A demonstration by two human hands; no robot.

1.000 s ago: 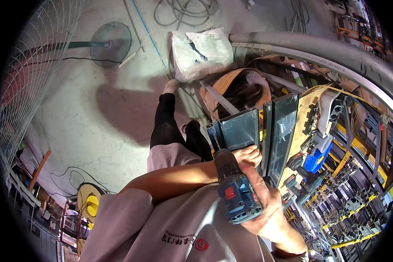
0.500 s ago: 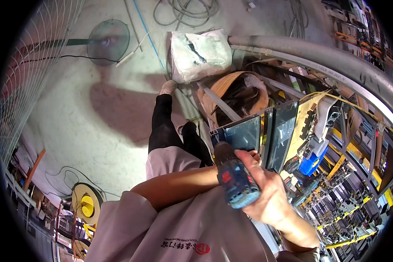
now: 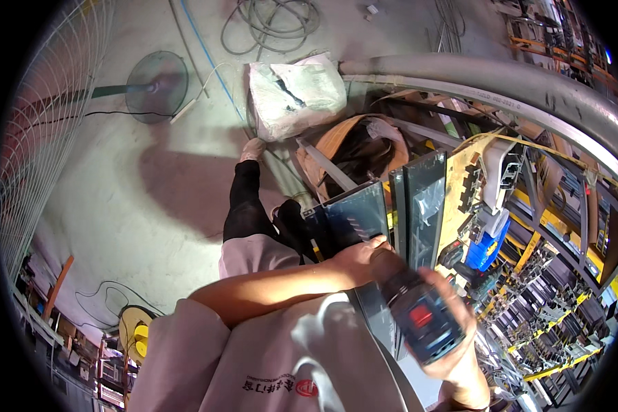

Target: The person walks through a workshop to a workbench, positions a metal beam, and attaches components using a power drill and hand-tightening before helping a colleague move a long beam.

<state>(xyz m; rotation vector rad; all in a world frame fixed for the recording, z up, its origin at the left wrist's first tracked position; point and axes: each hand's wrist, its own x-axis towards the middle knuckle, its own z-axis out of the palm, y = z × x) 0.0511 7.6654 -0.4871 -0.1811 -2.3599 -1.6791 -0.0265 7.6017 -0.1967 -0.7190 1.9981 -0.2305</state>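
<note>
My right hand (image 3: 458,316) is wrapped round the grip of a blue-and-black cordless drill (image 3: 419,312), whose nose points away from me and to the left. Just beyond that nose, my left hand (image 3: 358,262) lies closed on the near part of a dark, glossy metal profile (image 3: 356,211). Its fingers are partly hidden behind the drill, and so is the drill's tip. To the right of the hands stands another dark profile (image 3: 422,196), with a strip of clear film on its face.
A round brown bin (image 3: 336,147) holds scraps beyond the profiles. Behind it lie a white wrapped bundle (image 3: 299,96) and a thick grey pipe (image 3: 474,72). Another drill (image 3: 453,254) and a blue bin (image 3: 489,247) are on the right. A round stand base (image 3: 156,86) is at the far left.
My right hand and the drill have moved right and nearer to me. My left hand, mostly hidden behind the drill before, now shows on the dark profile. The view has shifted slightly.
</note>
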